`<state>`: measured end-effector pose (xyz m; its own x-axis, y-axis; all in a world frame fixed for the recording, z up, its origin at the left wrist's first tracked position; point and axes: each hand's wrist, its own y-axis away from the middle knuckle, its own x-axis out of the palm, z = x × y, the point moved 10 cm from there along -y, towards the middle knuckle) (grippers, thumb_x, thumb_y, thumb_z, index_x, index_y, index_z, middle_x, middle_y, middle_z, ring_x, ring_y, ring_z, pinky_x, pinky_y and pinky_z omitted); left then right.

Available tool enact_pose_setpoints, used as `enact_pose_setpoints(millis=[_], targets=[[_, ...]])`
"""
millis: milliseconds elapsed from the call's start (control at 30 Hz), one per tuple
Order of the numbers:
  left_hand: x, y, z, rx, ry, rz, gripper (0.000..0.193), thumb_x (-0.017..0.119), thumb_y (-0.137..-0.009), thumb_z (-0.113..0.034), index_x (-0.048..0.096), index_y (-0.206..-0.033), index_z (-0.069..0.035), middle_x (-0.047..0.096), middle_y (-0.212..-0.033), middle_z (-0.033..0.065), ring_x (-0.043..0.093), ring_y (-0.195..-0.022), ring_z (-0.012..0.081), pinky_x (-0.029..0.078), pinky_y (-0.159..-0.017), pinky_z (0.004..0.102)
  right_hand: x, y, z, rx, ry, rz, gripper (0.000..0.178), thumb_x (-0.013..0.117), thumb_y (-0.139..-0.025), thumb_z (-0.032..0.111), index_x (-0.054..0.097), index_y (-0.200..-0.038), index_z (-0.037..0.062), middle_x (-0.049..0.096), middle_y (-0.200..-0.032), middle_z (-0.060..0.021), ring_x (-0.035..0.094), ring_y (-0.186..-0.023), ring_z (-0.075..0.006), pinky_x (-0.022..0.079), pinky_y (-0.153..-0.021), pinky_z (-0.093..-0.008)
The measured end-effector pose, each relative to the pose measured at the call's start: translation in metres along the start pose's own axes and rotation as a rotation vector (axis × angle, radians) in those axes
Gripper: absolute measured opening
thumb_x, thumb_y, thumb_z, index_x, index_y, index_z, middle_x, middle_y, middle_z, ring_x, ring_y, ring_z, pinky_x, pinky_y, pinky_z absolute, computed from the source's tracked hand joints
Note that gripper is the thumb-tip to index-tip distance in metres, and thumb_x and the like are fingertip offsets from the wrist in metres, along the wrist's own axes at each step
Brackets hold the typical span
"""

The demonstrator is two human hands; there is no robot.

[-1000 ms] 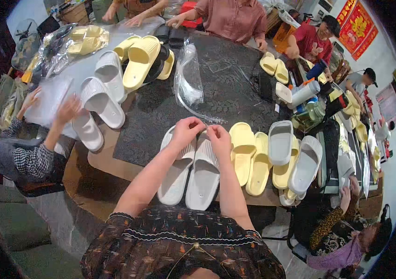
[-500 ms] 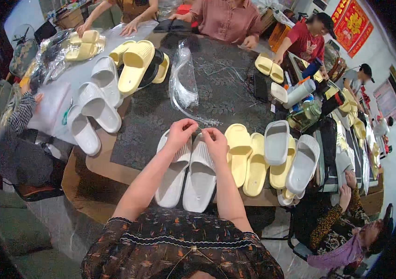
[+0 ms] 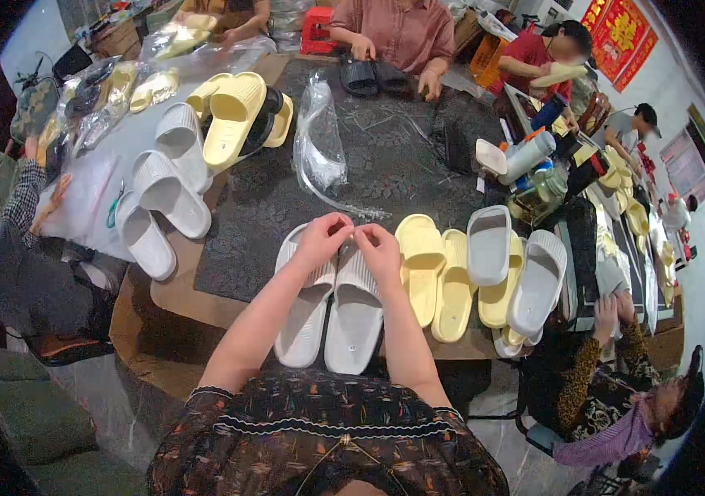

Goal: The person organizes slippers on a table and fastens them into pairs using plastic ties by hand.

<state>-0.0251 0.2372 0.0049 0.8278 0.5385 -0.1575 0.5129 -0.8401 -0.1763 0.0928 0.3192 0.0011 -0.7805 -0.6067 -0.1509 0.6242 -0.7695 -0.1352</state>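
Note:
A pair of light grey slippers lies side by side in front of me, the left slipper (image 3: 301, 326) and the right slipper (image 3: 356, 331), toes pointing away. Above their straps, my left hand (image 3: 325, 238) and my right hand (image 3: 378, 250) meet with fingertips pinched close together. Whatever sits between the fingers is too small to make out; both hands are closed. Just beyond them, a bundle of thin clear plastic strands (image 3: 358, 212) trails out of a clear plastic bag (image 3: 319, 136). Yellow slippers (image 3: 421, 273) lie right beside my right hand.
More grey slippers (image 3: 172, 194) and stacked yellow slippers (image 3: 235, 116) lie at the left. On the right are a grey slipper (image 3: 538, 285), bottles (image 3: 528, 155) and a jar (image 3: 541, 194). Co-workers surround the dark-covered table (image 3: 245, 223); one opposite handles black slippers (image 3: 360, 76).
My hands stay pinched together over the grey slippers. Across the table, a person has brought black slippers onto the tabletop. The co-worker in red now holds up a yellow slipper.

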Motion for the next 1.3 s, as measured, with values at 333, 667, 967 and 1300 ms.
enact_pose_setpoints(millis=[333, 667, 967, 1300], targets=[[-0.006, 0.0, -0.003, -0.005, -0.017, -0.054, 0.016, 0.066, -0.087, -0.017, 0.064, -0.088, -0.002, 0.063, -0.073, 0.0001, 0.055, -0.068, 0.0058, 0.045, -0.061, 0.0239, 0.001, 0.001, 0.005, -0.034, 0.019, 0.009, 0.016, 0.068, -0.087, 0.015, 0.068, -0.092, 0.0003, 0.065, -0.075, -0.0004, 0.055, -0.067, -0.0051, 0.045, -0.062, -0.0222], [-0.005, 0.0, 0.0, -0.002, -0.05, -0.025, 0.014, 0.066, -0.086, -0.017, 0.064, -0.087, -0.003, 0.06, -0.071, -0.0016, 0.052, -0.066, 0.0057, 0.044, -0.06, 0.0241, -0.001, -0.001, -0.002, -0.024, 0.015, -0.006, 0.017, 0.067, -0.088, 0.016, 0.068, -0.092, 0.0001, 0.065, -0.074, 0.0, 0.055, -0.066, -0.0054, 0.045, -0.062, -0.0225], [-0.007, -0.001, 0.001, 0.018, 0.007, -0.071, 0.01, 0.066, -0.086, -0.013, 0.064, -0.089, -0.003, 0.061, -0.076, -0.0032, 0.053, -0.07, 0.0047, 0.044, -0.064, 0.0224, -0.004, -0.001, -0.007, -0.008, -0.039, -0.054, 0.015, 0.067, -0.088, 0.015, 0.067, -0.092, 0.0, 0.064, -0.074, 0.0005, 0.053, -0.066, -0.0045, 0.045, -0.061, -0.022], [-0.01, -0.002, 0.003, -0.041, 0.089, -0.072, 0.012, 0.069, -0.084, -0.014, 0.066, -0.087, -0.003, 0.064, -0.075, -0.0013, 0.056, -0.068, 0.0056, 0.046, -0.062, 0.0234, -0.01, -0.001, -0.008, -0.004, -0.025, -0.093, 0.016, 0.067, -0.088, 0.014, 0.067, -0.093, -0.0002, 0.065, -0.075, -0.0006, 0.054, -0.067, -0.0059, 0.045, -0.062, -0.0228]])
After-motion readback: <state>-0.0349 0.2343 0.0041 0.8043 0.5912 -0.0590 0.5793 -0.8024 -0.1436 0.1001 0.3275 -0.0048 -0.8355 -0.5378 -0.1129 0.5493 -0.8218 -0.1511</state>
